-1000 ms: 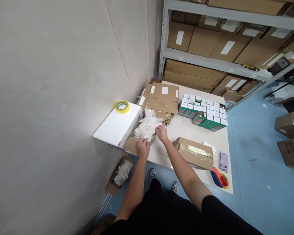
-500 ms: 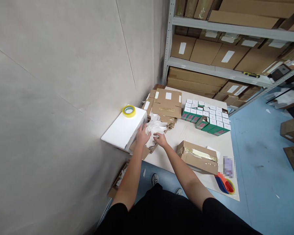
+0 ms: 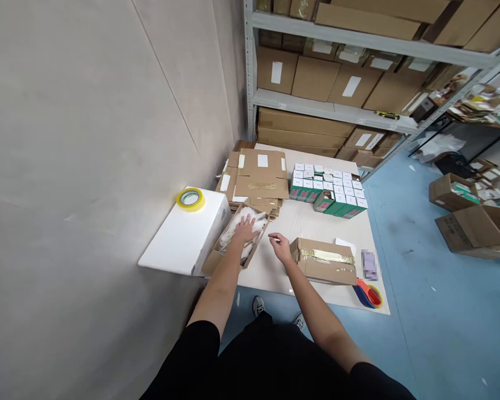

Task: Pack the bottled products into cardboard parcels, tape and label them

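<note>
My left hand (image 3: 245, 229) lies flat with fingers spread on white crumpled packing paper (image 3: 233, 236) inside an open cardboard box (image 3: 215, 260) at the table's left side. My right hand (image 3: 281, 246) hovers over the bare table just right of that box, fingers loosely curled, index and thumb near each other, with nothing visible in them. A closed brown taped box (image 3: 325, 261) sits just right of my right hand.
A white foam box (image 3: 179, 241) with a yellow tape roll (image 3: 190, 199) stands left of the open box. Flat cardboard sheets (image 3: 260, 178) and several green-and-white small boxes (image 3: 329, 191) lie further back. A red-blue tape dispenser (image 3: 369, 294) is near the table's front right. Shelving (image 3: 337, 111) holds cartons behind.
My left hand pushed the white paper down into the box and now rests flat on it. My right hand let go of the paper and moved right, off the box.
</note>
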Demonstrator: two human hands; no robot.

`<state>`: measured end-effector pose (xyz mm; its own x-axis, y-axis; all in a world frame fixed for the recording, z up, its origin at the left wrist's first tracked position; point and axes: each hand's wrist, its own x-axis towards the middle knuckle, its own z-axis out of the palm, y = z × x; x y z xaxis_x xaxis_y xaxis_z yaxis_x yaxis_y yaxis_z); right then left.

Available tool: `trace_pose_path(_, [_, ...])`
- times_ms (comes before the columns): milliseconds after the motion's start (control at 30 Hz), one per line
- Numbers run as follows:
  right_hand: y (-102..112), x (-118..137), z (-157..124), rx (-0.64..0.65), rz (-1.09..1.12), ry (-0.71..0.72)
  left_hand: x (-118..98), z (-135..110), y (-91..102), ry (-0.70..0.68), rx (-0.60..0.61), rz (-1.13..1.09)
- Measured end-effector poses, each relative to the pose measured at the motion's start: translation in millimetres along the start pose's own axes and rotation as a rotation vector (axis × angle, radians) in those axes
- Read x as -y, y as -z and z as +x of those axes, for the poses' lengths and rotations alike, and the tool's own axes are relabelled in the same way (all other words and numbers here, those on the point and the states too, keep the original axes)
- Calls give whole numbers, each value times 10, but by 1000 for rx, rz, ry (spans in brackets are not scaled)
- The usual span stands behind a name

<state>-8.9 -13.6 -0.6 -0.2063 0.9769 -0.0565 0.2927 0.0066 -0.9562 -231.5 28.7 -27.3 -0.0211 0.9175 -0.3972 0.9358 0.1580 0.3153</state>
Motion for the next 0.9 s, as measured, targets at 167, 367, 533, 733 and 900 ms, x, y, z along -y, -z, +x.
trace_pose_path(167, [79,65,-131,10,37,16,26,24,-362,-8,-26,2])
trace_pose_path(367, [141,78,-266,44,-2,35,74,124,-583,13,-32,19])
trace_pose_path(533, [116,45,-328,71,-76,107,34,203,-520,64,55,3])
trace_pose_path(733, [95,173,-236,68,-47,171,-45,-57,-336,37,-190,-5])
trace_pose_path(900, [147,364,-153,40,-15,209,-22,-406,-75,-71,-380,-30])
